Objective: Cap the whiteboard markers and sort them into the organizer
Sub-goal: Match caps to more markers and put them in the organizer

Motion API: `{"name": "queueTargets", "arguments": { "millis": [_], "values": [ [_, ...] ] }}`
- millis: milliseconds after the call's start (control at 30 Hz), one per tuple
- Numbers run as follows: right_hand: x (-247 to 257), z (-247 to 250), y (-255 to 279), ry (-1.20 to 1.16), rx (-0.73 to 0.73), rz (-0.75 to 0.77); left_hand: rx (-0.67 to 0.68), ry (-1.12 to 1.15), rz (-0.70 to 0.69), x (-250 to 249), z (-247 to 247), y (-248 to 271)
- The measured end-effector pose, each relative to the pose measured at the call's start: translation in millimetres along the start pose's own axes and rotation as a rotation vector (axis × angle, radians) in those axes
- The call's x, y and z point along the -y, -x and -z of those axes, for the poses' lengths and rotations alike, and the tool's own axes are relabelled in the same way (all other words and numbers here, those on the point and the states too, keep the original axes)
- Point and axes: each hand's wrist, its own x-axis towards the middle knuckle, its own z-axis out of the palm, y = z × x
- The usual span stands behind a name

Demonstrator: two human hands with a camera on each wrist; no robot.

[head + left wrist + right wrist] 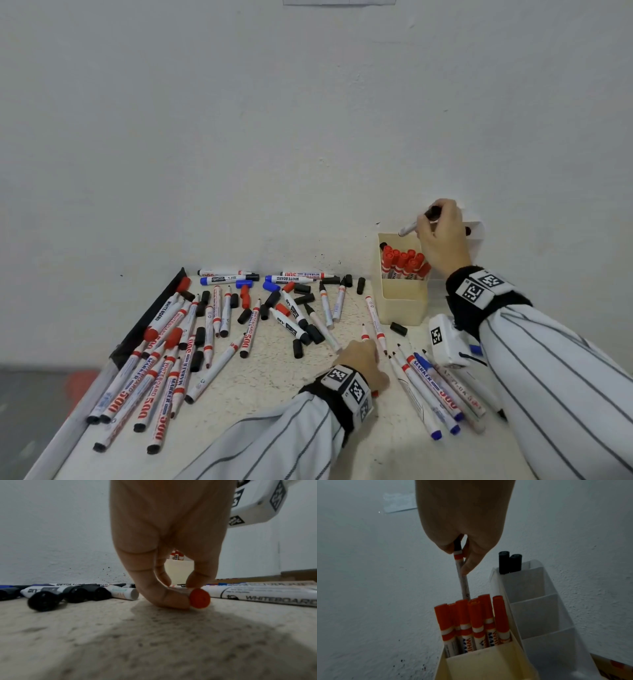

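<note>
My right hand hangs over the cream organizer and pinches a thin black-capped marker near its cap. The marker's lower end dips behind several red-capped markers that stand in the cream compartment. My left hand is down on the table, thumb and fingers pinching a thin red marker that lies flat; its uncapped tip sticks out past my fingers. A white organizer beside the cream one holds two black-capped markers in its far compartment.
Many uncapped markers and loose black, red and blue caps lie scattered over the speckled table. More markers lie right of my left hand. The wall stands just behind the organizers. A black strip runs along the table's left edge.
</note>
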Motion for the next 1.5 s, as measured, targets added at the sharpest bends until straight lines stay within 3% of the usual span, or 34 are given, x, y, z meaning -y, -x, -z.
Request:
{"name": "queueTargets", "arguments": {
  "millis": [133,300,433,600,733,933,1033,1100,1267,1400,1500],
  "values": [
    [-14,-20,-5,0.13,0.056,-0.006,-0.03,0.166,0.113,9,6,-4],
    [-36,-36,-16,0.261,0.103,0.037,-0.049,0.621,0.152,24,22,-5],
    [-37,-41,-18,0.386,0.146,0.005,-0.138,0.712,0.143,37,38,-1],
    [-38,-47,-17,0.468,0.396,-0.242,-0.14,0.803,0.152,52,53,2],
    [-42,-49,-16,0.529,0.501,-0.268,-0.193,0.846,0.151,64,63,4],
    [-35,-46,-15,0.574,0.493,-0.237,-0.371,0.881,0.209,86,75,8],
    [-23,-52,-12,0.539,0.324,-0.066,-0.476,0.884,0.264,99,80,13],
    [-8,-60,-5,0.406,0.291,0.01,-0.52,0.875,0.31,109,82,17],
    [12,-101,25,0.219,0.648,-0.021,-0.561,0.755,0.356,140,86,21],
    [24,-146,51,0.275,0.967,-0.007,-0.558,0.72,0.394,163,94,25],
    [27,-179,66,0.396,1.088,0.072,-0.533,0.751,0.425,175,97,28]
  ]
}}
